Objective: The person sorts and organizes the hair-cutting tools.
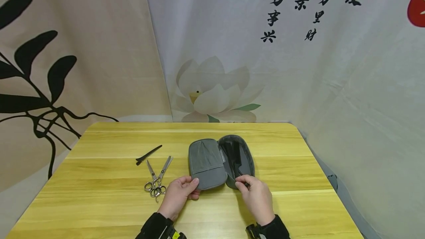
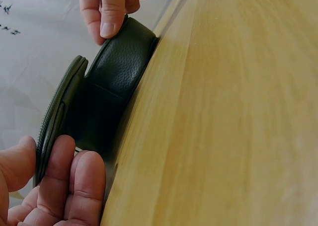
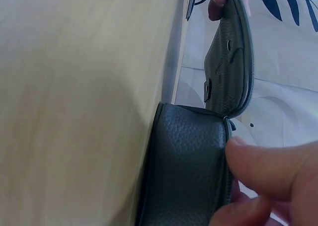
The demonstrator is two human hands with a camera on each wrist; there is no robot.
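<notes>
A grey zip case (image 1: 206, 163) lies unfolded in two halves on the table. My left hand (image 1: 177, 194) pinches the near left corner of its flat half, thumb on top and fingers beneath. In the left wrist view that half is raised above the tabletop. My right hand (image 1: 258, 197) holds the near rim of the deeper half (image 1: 251, 158) between thumb and fingers; its fingertips are partly hidden. Black, slender things (image 1: 234, 154) lie inside this deeper half. Beyond my left hand are two pairs of hairdressing scissors (image 1: 162, 174) with metal ring handles.
A black hair clip (image 1: 149, 154) lies behind the scissors on the wooden table (image 1: 299, 209). A printed cloth backdrop (image 1: 212, 28) hangs behind the table's far edge.
</notes>
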